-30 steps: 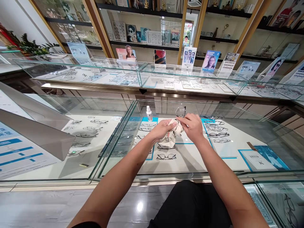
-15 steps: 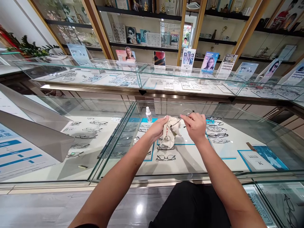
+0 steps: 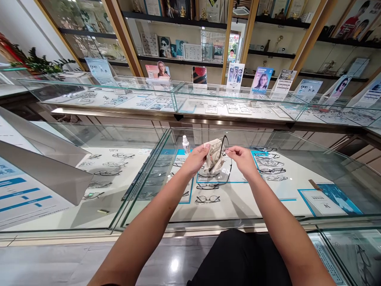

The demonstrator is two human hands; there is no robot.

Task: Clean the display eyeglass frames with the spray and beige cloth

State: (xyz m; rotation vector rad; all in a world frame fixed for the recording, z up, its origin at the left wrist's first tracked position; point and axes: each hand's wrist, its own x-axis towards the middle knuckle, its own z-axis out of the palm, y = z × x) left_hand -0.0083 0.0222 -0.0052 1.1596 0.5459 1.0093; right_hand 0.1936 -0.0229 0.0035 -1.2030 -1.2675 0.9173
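Observation:
Over the glass display case, my left hand pinches a crumpled beige cloth that hangs below the fingers. Dark-rimmed eyeglasses are tilted on edge beside the cloth, one lens upward. My right hand is closed, thumb and fingertips on the glasses' right side. A small pale tag seems to hang near the lower part of the glasses. Part of the frame is hidden behind the cloth. Just beyond my left hand a white bottle stands upright on the glass.
Several eyeglasses, one pair nearest me, lie inside the glass case. A folded white-and-blue sign stands at the left. Behind runs a second glass counter carrying upright cards, with shelves beyond.
The glasses have been turned from lying roughly sideways to standing on edge. My right hand has lowered slightly, and the cloth is bunched higher in my left hand.

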